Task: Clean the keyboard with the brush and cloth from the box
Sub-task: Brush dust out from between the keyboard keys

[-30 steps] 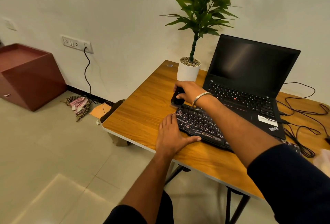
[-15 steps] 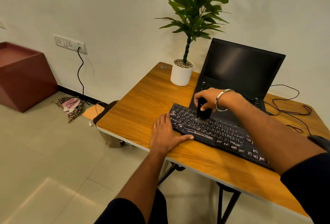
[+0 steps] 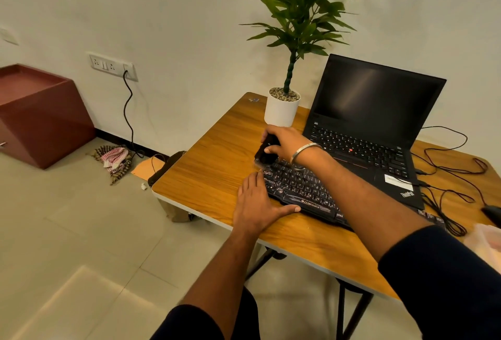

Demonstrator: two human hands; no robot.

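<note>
Head view: a black keyboard (image 3: 301,190) lies slantwise on the wooden table (image 3: 217,166), in the middle of the frame, just in front of an open black laptop (image 3: 371,128) at centre right. The right hand (image 3: 287,143) reaches across the keyboard from the lower right, its fingers closed around a black brush (image 3: 267,151) at the keyboard's upper-left corner; the brush's lower end meets the keys there, slightly blurred. A silver bangle (image 3: 305,151) sits on that wrist. The left hand (image 3: 257,208) lies flat on the table at the keyboard's left end, fingers together and stretched along its side edge, thumb laid against the front edge, gripping nothing. A white pot with a green plant (image 3: 282,109) stands above the right hand, near the table's back edge. Black cables (image 3: 447,171) trail over the table at the right of the frame, and a pale, blurred thing shows at the right edge; what it is cannot be told. On the floor at the left sit a reddish-brown cabinet (image 3: 40,114) and a crumpled checked cloth (image 3: 115,159) under a wall socket (image 3: 112,66)
</note>
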